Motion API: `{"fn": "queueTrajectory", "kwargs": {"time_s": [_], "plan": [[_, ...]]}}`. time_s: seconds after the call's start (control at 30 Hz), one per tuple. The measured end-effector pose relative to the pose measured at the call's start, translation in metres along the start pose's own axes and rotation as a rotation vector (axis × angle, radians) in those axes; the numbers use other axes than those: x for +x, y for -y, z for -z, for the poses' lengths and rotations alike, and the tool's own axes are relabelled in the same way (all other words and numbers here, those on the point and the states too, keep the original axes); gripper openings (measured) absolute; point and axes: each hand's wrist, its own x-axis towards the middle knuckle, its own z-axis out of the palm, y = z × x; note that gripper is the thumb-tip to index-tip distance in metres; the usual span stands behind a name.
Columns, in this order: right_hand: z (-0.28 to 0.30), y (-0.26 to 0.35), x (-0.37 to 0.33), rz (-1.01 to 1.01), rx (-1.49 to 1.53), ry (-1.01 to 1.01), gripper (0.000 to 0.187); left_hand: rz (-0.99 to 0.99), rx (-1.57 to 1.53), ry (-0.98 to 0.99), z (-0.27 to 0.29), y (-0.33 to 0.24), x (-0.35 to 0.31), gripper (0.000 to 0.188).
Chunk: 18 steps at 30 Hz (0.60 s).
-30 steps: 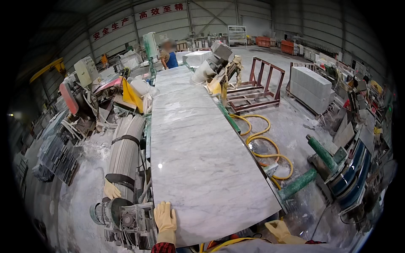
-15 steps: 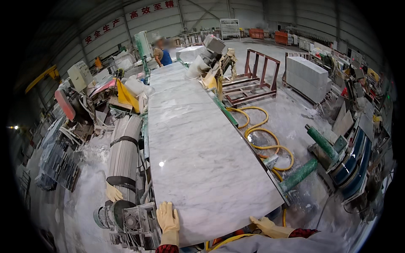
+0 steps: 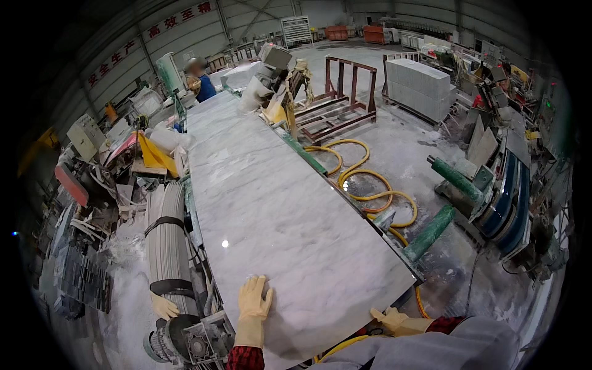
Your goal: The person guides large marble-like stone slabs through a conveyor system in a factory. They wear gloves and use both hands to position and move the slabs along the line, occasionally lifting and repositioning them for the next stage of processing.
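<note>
A long, polished marble slab (image 3: pixel 296 246), white with grey veins, stretches away from me on a green-framed machine bed. My left hand (image 3: pixel 253 311), in a cream rubber glove, lies flat on its near left part, fingers stretched out and pointing away. At the slab's near right edge is my right hand (image 3: pixel 393 322), gloved the same way. It grips that edge from the side, with some of its fingers hidden from view. Another cream glove (image 3: pixel 164 305) shows beside the motor on the left; whether it is worn cannot be seen.
An electric motor (image 3: pixel 163 342) and a strapped, ribbed grey bundle (image 3: pixel 165 240) flank the slab's left side. On the right lie a coiled yellow hose (image 3: pixel 394 194) and green rollers (image 3: pixel 430 233). Beyond stand a rusty rack (image 3: pixel 342 102), stone blocks (image 3: pixel 419 86) and a person (image 3: pixel 202 83).
My view has turned slightly right, so the background sits further left. My left hand has slid a little farther onto the slab. My right hand stays at the edge.
</note>
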Motion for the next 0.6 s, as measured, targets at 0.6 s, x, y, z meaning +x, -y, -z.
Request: {"fn": "queueTrajectory", "kwargs": {"time_s": [0.6], "plan": [[-0.001,-0.008,0.002,0.116,0.237,0.061,0.081,0.221,-0.220,0.576,0.002,0.003,0.059,0.071]]}}
